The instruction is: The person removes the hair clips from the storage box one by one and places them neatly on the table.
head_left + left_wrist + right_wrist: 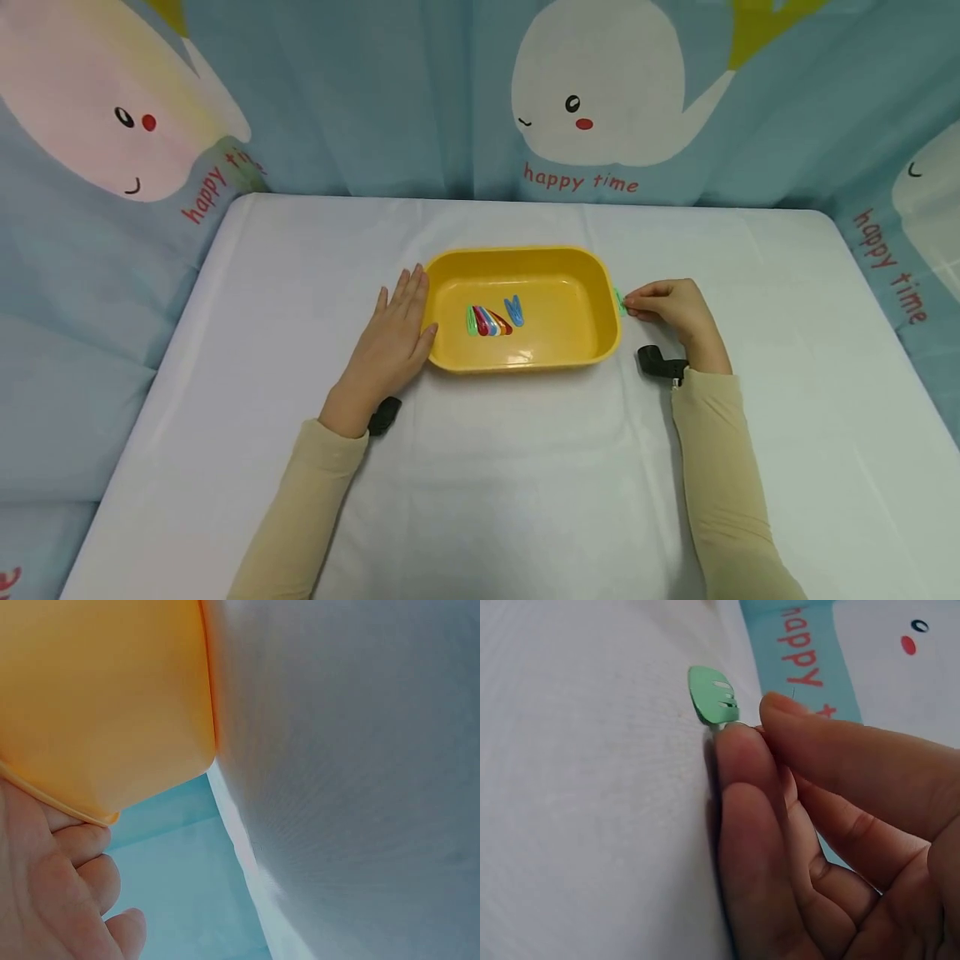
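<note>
On the white table stands a yellow plastic basin [570,333]. Inside it, a row of small hair clips [491,322] in green, red, blue and other colours lies fanned out beside a blue hair clip [513,311]. My left hand [390,342] rests along the basin's left rim, fingers straight; its wrist view has fingertips just under the rim [56,802]. Just outside the basin's right side, my right hand [671,308] pinches one end of a green hair clip [711,696] between thumb and fingertips, close over the tablecloth. The clip has slotted cut-outs.
Black wrist cameras [660,363] sit at both wrists. A white cloth [525,483] covers the table. Blue curtains [420,100] with whale prints hang behind the table and at its sides.
</note>
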`<action>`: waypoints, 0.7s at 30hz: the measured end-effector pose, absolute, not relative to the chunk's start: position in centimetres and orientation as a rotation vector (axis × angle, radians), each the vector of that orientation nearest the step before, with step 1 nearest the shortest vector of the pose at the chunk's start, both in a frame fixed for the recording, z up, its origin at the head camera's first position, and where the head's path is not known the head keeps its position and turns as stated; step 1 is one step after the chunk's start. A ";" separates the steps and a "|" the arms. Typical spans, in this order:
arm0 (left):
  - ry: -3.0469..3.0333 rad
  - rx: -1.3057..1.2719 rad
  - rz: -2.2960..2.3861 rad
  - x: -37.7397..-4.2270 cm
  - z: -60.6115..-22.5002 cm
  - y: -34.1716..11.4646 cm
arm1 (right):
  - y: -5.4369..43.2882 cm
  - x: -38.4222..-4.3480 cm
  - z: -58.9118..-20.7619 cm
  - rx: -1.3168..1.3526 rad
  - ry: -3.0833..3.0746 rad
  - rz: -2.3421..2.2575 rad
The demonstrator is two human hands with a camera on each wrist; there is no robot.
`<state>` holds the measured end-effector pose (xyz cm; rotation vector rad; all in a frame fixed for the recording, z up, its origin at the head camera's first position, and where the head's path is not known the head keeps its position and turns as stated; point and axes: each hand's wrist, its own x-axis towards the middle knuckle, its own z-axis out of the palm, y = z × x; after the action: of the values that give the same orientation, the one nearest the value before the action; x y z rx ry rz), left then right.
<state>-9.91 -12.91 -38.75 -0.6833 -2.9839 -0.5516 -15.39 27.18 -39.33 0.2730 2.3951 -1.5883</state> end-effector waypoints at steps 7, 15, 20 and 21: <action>-2.978 -0.701 -0.536 -10.0 -39.2 -12.8 | 27.7 -15.2 -39.4 0.250 2.371 -1.626; -2.979 -0.696 -0.527 -10.1 -39.0 -12.8 | 27.8 -15.4 -39.4 0.235 2.325 -1.704; -2.982 -0.692 -0.524 -10.1 -39.0 -12.9 | 27.8 -15.4 -39.3 0.210 2.358 -1.667; -2.984 -0.691 -0.526 -10.1 -39.0 -12.9 | 27.8 -15.4 -39.3 0.206 2.363 -1.660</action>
<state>-10.07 -12.88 -39.02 -0.6911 -2.9836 -0.5261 -15.41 27.76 -39.34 0.2063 2.3633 -1.6603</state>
